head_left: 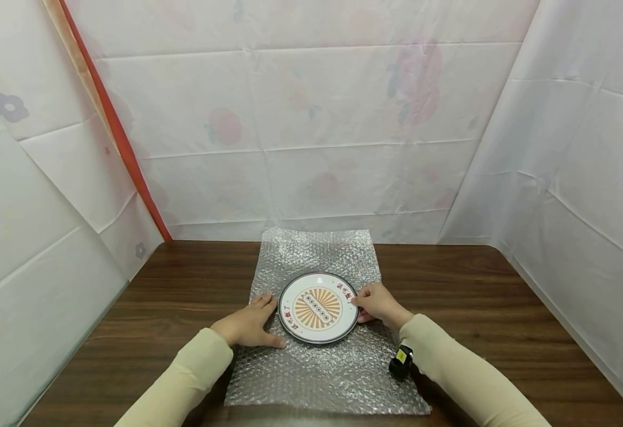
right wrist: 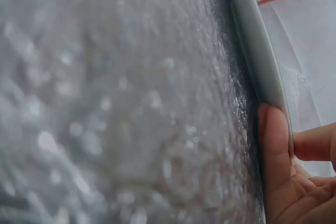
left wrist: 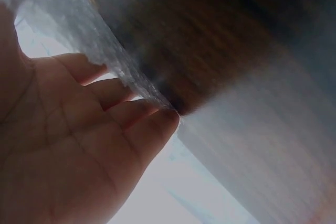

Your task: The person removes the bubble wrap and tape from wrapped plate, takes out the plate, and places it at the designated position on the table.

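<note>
A round white plate point(head_left: 318, 308) with a dark rim, orange rays and red characters lies face up on a sheet of bubble wrap point(head_left: 322, 379). My right hand point(head_left: 378, 305) pinches the plate's right rim. In the right wrist view the plate's edge point(right wrist: 260, 51) sits between the thumb and fingers of that hand point(right wrist: 294, 177), close over the bubble wrap. Left of the plate, my left hand point(head_left: 250, 323) rests on the bubble wrap with fingers spread. The left wrist view shows its palm point(left wrist: 68, 140) and extended fingers along the wrap.
The bubble wrap lies on a dark brown wooden table point(head_left: 183, 296). White patterned cloth point(head_left: 301, 118) hangs behind and at both sides, with a red strip point(head_left: 114, 118) at the left. A small black device with a yellow label point(head_left: 401, 363) is by the right wrist.
</note>
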The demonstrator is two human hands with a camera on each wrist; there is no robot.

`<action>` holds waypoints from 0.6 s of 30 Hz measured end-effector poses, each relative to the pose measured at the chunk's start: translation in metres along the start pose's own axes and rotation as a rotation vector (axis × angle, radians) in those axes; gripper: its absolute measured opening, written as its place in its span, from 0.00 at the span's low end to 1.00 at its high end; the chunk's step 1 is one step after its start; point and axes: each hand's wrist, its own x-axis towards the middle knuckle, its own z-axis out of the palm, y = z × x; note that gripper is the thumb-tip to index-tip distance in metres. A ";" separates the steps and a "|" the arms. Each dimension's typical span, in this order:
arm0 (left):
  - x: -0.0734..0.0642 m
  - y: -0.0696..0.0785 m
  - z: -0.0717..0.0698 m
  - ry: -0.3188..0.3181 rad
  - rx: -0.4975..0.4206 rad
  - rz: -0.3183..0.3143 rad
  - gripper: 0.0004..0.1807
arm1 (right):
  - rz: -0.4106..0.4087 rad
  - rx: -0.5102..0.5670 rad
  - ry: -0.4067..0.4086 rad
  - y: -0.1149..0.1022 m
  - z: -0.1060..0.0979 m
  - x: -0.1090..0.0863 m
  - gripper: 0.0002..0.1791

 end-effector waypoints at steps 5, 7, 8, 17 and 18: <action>0.000 0.000 0.000 0.001 -0.003 -0.002 0.60 | -0.003 -0.001 0.005 0.000 0.001 -0.001 0.12; 0.000 0.000 0.000 0.001 -0.003 -0.003 0.60 | 0.000 -0.002 0.005 -0.001 0.001 -0.001 0.12; 0.000 0.000 0.000 0.000 -0.004 -0.003 0.60 | 0.003 0.001 0.007 -0.001 0.000 -0.001 0.12; 0.000 0.000 0.000 0.010 -0.002 0.003 0.59 | 0.003 0.033 0.036 -0.004 -0.006 -0.004 0.07; 0.000 0.000 0.000 0.012 0.001 0.004 0.59 | 0.003 0.038 0.041 -0.005 -0.008 -0.004 0.07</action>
